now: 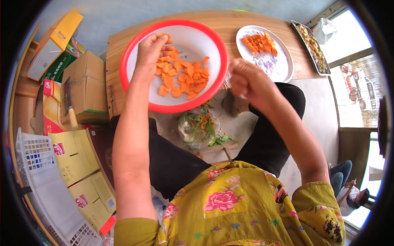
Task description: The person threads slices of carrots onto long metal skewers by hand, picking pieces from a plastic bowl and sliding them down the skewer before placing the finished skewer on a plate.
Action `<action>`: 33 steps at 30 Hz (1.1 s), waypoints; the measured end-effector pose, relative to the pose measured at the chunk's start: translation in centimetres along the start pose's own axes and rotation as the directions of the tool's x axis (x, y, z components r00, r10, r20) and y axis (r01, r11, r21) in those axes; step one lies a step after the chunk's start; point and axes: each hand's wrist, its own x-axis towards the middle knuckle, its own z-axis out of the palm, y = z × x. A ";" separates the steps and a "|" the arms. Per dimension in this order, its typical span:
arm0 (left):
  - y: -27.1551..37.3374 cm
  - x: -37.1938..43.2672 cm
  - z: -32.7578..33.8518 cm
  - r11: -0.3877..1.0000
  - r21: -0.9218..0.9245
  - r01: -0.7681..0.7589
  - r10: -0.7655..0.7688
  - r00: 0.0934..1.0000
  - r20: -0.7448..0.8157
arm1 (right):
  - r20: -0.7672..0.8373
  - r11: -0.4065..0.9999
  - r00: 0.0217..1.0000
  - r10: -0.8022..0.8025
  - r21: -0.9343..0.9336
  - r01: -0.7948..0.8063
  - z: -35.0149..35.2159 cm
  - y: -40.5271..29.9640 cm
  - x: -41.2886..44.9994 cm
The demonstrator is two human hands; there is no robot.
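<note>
A white basin with a red rim [174, 108] sits on the wooden table, with many thin carrot slices [184, 73] in it. Above its left side is my left hand [150, 50], thumb and fingers drawn together; whether a slice is between them is unclear. My right hand [251, 80], blurred and curled, is just outside the basin's right rim; what it may hold cannot be made out. Thin wooden sticks [226, 83] show between that hand and the rim. Farther right, a white oval plate [241, 32] with a flower pattern bears rows of carrot slices [261, 43].
The wooden table [234, 19] has a metal tray of pale food pieces [314, 49] at its right end. A plastic bag with green scraps [200, 126] lies between my legs. Cartons [87, 80], a knife [71, 113] and a white plastic basket [46, 181] stand left. Another person [347, 193] sits far right.
</note>
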 end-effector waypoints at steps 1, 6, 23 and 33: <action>0.1 0.0 0.1 1.000 0.003 -0.010 0.010 1.000 0.010 | -0.072 0.999 0.997 -0.033 -0.013 0.032 -2.9 -0.5 0.9; -0.2 0.3 -0.3 1.000 0.029 0.012 -0.012 1.000 0.004 | -0.465 0.832 0.874 -0.142 -0.534 -0.148 -12.2 1.6 5.3; 0.7 0.0 -0.3 0.994 0.107 -0.006 0.011 0.999 -0.042 | -0.346 -0.240 0.873 -0.345 -0.866 -0.439 -13.4 8.4 12.1; 0.3 -0.5 -2.0 0.994 0.108 0.008 -0.002 0.998 -0.057 | -0.308 0.715 0.950 0.048 -0.653 -0.248 -13.9 5.7 9.2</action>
